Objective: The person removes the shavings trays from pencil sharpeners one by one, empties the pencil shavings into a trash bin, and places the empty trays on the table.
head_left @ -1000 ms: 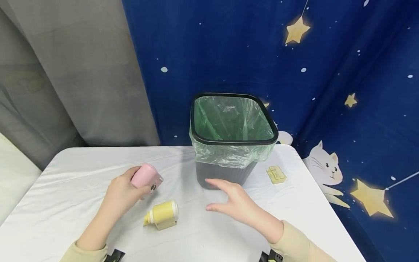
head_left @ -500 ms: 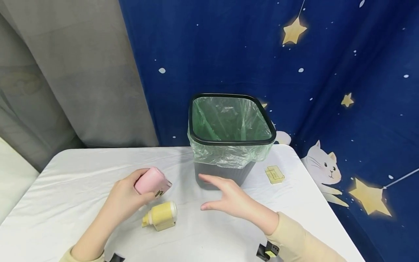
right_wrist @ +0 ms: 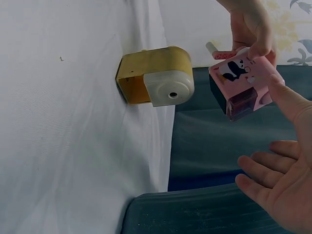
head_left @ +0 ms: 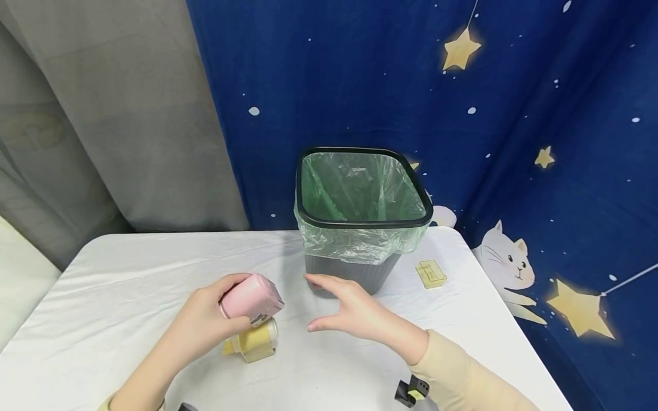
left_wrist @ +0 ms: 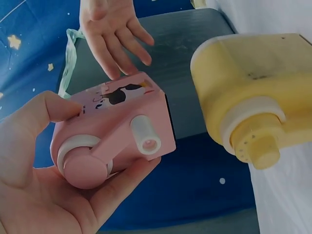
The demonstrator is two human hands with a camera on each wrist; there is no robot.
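My left hand (head_left: pixel 208 319) grips a pink crank pencil sharpener (head_left: pixel 252 299) above the table, thumb on one side and fingers on the other. Its panda picture and clear shavings drawer (right_wrist: pixel 242 104) show in the right wrist view; the crank (left_wrist: pixel 114 141) shows in the left wrist view. Below it on the table lies a yellow pencil sharpener (head_left: pixel 257 344), partly hidden by the pink one; in the right wrist view its drawer slot (right_wrist: pixel 139 90) is hollow. My right hand (head_left: pixel 354 311) hovers in front of the bin, fingers spread, holding nothing, apart from the pink sharpener.
A grey bin (head_left: pixel 354 271) with a black rim and green liner bag stands at the table's back. Right of it lies a small see-through yellow drawer (head_left: pixel 432 274). The white-covered table (head_left: pixel 154 262) ends at grey and starry blue curtains (head_left: pixel 288 68).
The left hand has carried the pink sharpener right and towards me, turning it, so it now overlaps the yellow one. The right hand has drifted slightly left, still spread.
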